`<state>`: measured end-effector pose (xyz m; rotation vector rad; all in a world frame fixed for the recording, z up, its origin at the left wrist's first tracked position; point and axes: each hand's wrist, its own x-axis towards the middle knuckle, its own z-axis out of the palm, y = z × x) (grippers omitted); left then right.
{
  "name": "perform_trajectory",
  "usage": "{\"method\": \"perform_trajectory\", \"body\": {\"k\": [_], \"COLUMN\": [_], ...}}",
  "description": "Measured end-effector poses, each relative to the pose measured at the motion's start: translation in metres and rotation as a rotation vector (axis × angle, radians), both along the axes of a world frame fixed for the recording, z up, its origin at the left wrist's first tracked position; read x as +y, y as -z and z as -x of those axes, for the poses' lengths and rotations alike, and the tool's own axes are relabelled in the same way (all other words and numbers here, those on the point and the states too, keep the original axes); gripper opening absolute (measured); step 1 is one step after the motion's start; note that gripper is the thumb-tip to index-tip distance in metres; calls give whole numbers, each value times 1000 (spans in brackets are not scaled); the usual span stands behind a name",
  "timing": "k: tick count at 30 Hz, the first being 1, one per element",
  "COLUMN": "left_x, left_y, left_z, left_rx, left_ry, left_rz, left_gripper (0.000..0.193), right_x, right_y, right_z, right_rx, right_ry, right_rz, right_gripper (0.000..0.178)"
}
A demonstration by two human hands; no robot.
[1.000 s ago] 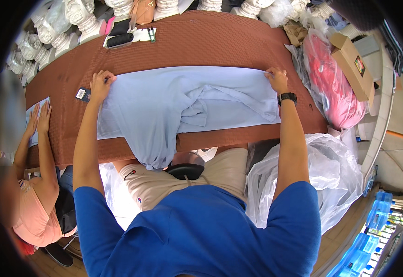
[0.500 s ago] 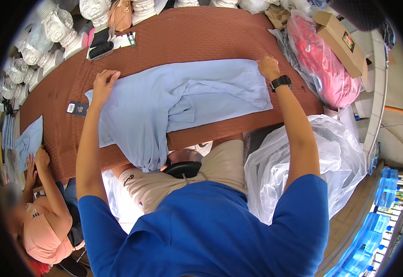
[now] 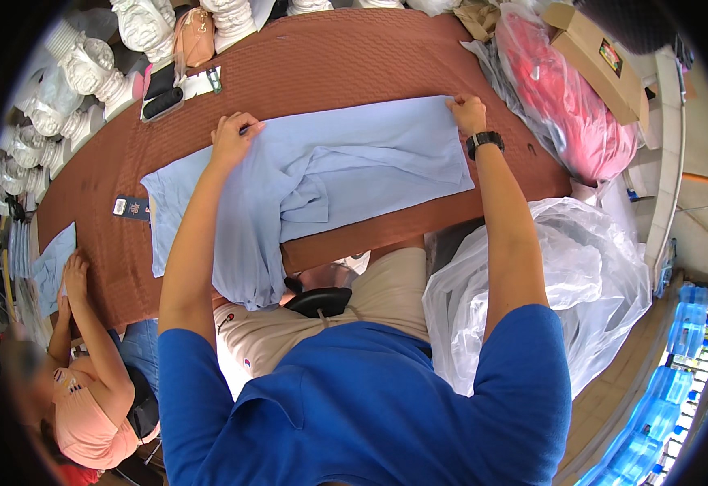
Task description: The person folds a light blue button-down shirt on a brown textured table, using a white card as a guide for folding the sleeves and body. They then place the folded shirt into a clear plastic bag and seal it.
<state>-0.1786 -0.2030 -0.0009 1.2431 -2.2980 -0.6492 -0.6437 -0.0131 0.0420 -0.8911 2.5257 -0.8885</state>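
A light blue shirt lies stretched across the table, part of it bunched in the middle and hanging over the near edge. At its far edge, left of the middle, my left hand pinches the cloth. A small dark spot shows between those fingers; I cannot make out what it is. My right hand, with a black watch on the wrist, has its fingers closed on the far right corner. A dark hang tag sticks out from the shirt's left end.
A brown cloth covers the table. White ornate pedestals and a tan bag line the far left. Bagged pink fabric and a cardboard box are at right. Clear plastic lies near my right arm. Another person's hands handle blue cloth at left.
My left hand has moved right along the far edge, from the shirt's left end, and now pinches the cloth there. My right hand stays at the right corner.
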Motion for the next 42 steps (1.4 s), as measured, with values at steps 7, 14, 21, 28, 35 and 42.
{"method": "perform_trajectory", "body": {"k": [7, 14, 21, 28, 35, 42], "left_x": [16, 111, 174, 220, 329, 331], "left_y": [-7, -57, -49, -75, 13, 110], "left_z": [12, 54, 59, -37, -172, -173], "left_rx": [7, 25, -100, 238, 861, 265], "left_ry": [11, 277, 236, 54, -846, -293], "left_rz": [205, 283, 323, 400, -226, -177], "left_gripper": [23, 36, 23, 21, 38, 40], "right_x": [-2, 26, 67, 76, 69, 108], "right_y": [26, -33, -13, -51, -44, -14], "right_z": [11, -91, -123, -124, -210, -403], "right_rx": [467, 393, 663, 416, 513, 268], "right_ry": [-88, -985, -1058, -1138, -1249, -1857], "right_rz": [7, 45, -194, -148, -82, 456], "right_gripper": [35, 34, 24, 19, 27, 30]}}
